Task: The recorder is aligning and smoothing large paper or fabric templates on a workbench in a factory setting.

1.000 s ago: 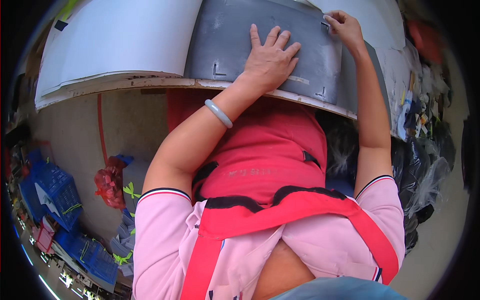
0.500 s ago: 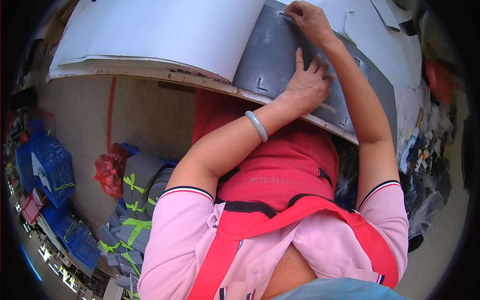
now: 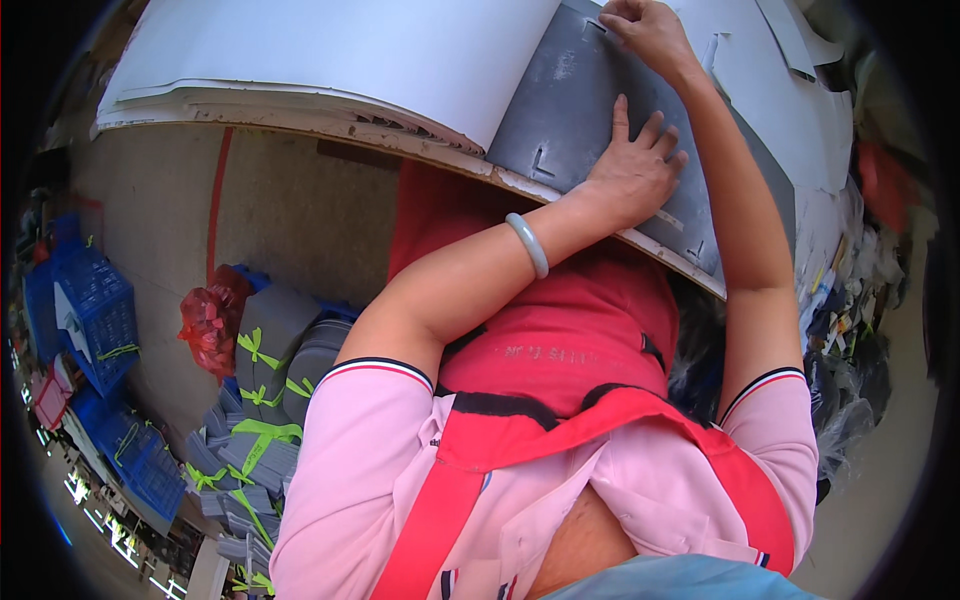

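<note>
My left hand (image 3: 630,170) lies flat and open on one grey sheet (image 3: 570,110) at the near edge of the worktop (image 3: 300,105). My right hand (image 3: 650,30) pinches the far corner of that sheet with its fingertips. One big white sheet (image 3: 330,50) lies beside it. On the floor I see two blue crates (image 3: 95,310), one red bag (image 3: 210,320) and many grey bundles (image 3: 260,400).

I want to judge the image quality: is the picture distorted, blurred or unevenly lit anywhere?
Head view: strong fisheye bend, so the table edge curves, with black corners; even daylight, mild sheen on the grey sheet; left hand and right hand are sharp; the rim clutter and blue crates look soft.
</note>
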Demonstrator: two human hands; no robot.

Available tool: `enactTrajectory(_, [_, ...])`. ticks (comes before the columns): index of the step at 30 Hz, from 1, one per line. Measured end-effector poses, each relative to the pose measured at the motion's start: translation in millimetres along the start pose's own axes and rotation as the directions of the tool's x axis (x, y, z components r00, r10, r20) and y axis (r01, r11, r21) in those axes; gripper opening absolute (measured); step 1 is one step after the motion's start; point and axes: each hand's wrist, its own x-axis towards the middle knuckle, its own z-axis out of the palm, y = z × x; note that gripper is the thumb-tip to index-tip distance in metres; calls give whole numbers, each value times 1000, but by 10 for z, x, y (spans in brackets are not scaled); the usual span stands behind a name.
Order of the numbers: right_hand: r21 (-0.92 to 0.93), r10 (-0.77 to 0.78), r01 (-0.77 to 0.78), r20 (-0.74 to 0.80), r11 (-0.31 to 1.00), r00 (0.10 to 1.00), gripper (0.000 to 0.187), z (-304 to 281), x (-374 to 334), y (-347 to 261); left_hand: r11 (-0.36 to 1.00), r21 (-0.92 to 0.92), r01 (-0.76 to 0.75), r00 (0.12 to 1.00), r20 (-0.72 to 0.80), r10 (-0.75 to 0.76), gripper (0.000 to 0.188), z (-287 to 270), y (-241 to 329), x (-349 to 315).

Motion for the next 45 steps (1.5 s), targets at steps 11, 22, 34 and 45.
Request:
enactTrajectory(11, [240, 270, -306, 172, 921, 947, 11, 120, 156, 48, 1000, -30, -5, 1000, 0, 5, 38, -30, 22, 10])
enactTrajectory(22, [309, 43, -202, 453, 929, 890, 14, 165, -1086, -667, 915, -388, 110, 981, -103, -162, 42, 69, -50, 59])
enactTrajectory(34, [30, -16, 3, 459, 1000, 889, 18, 309, -1277, -875, 996, 73, -54, 995, -81, 60, 45, 117, -70, -111])
enactTrajectory(45, [86, -423, 414, 182, 906, 888, 13, 347, -1537, -580, 996, 81, -39, 985, 174, 24, 46, -46, -4, 17])
